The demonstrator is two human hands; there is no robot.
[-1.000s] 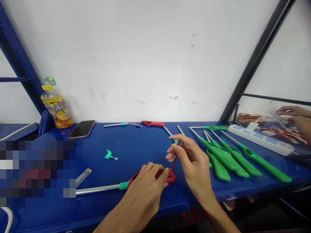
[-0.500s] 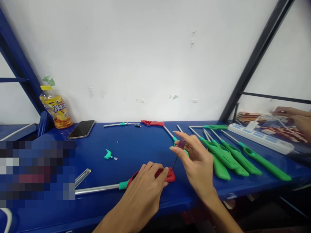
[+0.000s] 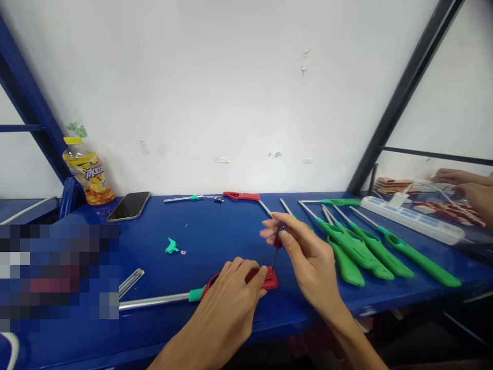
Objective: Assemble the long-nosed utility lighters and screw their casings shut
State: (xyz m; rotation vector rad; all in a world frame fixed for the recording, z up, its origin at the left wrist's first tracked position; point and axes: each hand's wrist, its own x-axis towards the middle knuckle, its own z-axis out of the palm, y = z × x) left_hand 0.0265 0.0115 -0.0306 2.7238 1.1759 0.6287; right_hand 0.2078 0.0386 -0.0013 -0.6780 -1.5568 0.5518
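Note:
Near the front edge of the blue table lies a red long-necked lighter (image 3: 271, 280), its metal tube pointing left from a teal collar. My left hand (image 3: 231, 293) is closed over the red handle and presses it to the table. Between thumb and fingers, my right hand (image 3: 308, 252) grips a small screwdriver (image 3: 278, 241) with a dark red handle. The screwdriver stands nearly upright, its tip on the right end of the red handle. A teal plastic piece (image 3: 171, 246) lies to the left, beyond my left hand.
Several green lighters (image 3: 354, 246) lie at the right, before a white power strip (image 3: 412, 218). At the back are another red lighter (image 3: 242, 196) and a loose metal tube (image 3: 179, 199). A phone (image 3: 129, 206) and a drink bottle (image 3: 89, 172) stand left. Another person's hands (image 3: 468, 185) show far right.
My right hand has shifted slightly left and turned its fingers around the screwdriver, whose handle now stands more upright. The left hand and the red lighter have stayed put.

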